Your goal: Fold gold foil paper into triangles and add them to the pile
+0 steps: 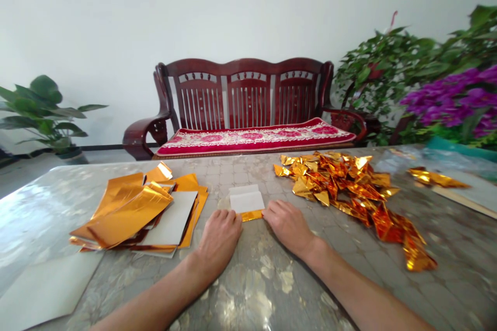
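The paper (247, 202) lay on the table (248, 279) white side up, mostly beyond the grip; its near edge, a shiny gold folded strip (252, 215), ran between the gripping fingertips.

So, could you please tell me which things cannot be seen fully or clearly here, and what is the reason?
All in the head view:
- Ends of the gold strip: covered by the left hand and right hand.
- Number of sheets in the stack: they overlap.
- Number of pieces in the gold heap: they cover one another.
- Purple flowers: cut off by the right edge.
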The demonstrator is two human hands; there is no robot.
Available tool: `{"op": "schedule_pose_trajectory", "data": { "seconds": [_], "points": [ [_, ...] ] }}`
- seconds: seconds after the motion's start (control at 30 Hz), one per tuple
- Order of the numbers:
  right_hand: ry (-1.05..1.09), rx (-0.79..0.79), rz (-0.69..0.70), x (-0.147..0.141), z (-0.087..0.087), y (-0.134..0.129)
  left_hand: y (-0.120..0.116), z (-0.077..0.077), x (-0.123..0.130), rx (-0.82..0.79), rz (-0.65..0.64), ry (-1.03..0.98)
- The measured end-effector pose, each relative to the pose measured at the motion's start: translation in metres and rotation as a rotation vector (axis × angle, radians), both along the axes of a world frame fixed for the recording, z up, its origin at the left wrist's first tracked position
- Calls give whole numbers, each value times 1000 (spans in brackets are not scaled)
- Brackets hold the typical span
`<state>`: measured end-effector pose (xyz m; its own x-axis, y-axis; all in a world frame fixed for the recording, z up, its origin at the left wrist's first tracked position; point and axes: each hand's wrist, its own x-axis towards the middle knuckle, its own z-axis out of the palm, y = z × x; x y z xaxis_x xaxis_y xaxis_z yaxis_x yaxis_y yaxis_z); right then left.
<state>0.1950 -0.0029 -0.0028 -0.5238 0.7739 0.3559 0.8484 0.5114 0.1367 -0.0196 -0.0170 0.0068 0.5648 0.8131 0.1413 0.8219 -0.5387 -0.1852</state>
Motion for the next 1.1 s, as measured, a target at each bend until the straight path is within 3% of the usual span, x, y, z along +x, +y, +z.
{"op": "schedule_pose_trajectory", "data": {
  "seconds": [0.27, 0.5, 0.57, 0.63, 0.73, 0.8, 0.93, 1.1],
  "points": [
    [35, 34, -67, -2, -3, 4, 9, -3, 3, 70, -14, -42],
    [294, -89, -243, -2, 4, -4, 21, -2, -14, 168, 134, -363],
    [370, -177, -211, -9, 8, -9, 17, -1, -11, 232, 69, -428],
    [458, -255, -180, -16, 10, -13, 11, -1, -4, 284, -74, -445],
    [525, -301, -236, -23, 9, -14, 3, -3, 4, 321, -243, -423],
    [507, -247, -262, -21, 9, -12, -1, -4, 4, 296, -288, -428],
    [335, 66, -161, -9, 16, -9, -8, 1, -4, 199, -361, -490],
    [143, 240, -64, -11, 22, -16, -8, 12, -6, 214, -282, -528]
  ]
}}
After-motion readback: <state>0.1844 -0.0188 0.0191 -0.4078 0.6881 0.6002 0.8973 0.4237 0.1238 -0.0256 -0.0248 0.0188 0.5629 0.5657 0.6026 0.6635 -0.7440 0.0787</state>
